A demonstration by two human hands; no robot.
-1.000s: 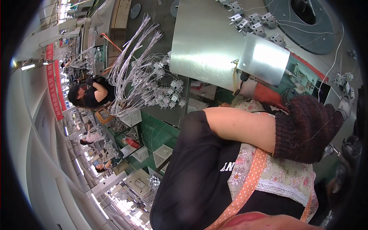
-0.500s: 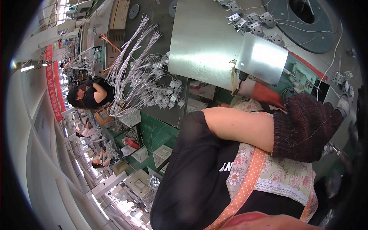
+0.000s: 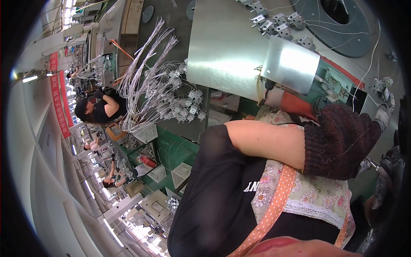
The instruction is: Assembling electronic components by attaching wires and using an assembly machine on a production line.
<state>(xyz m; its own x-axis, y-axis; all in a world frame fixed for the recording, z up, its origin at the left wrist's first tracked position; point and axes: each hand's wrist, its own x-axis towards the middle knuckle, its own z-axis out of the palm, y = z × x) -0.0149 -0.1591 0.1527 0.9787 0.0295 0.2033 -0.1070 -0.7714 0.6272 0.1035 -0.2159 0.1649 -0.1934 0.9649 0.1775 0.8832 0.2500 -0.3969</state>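
Note:
My left hand (image 3: 382, 115), in a grey glove below a dark knitted sleeve (image 3: 342, 141), reaches to the far right. Its fingers are bent at a small metal bracket (image 3: 390, 101), where a thin white wire ends; how they grip it is partly hidden. Just beyond the fingertips lie more metal brackets (image 3: 380, 84). At the dark right rim, a dim dark sleeve (image 3: 389, 167) belongs to my right arm; the fingers of my right hand cannot be made out. Between the two arms a shiny metal rod-like part (image 3: 373, 165) shows.
A metal-covered machine (image 3: 291, 64) stands on the bench beside a row of wired brackets (image 3: 280, 26) and a big grey reel (image 3: 342, 25). Bundled white wires with brackets (image 3: 150, 94) hang at left. White baskets (image 3: 182, 173) stand below. Co-workers (image 3: 100, 107) sit farther left.
The dark sleeve at the right rim has shifted upward and looks sharper. My left hand has barely moved; the whole view has slid slightly.

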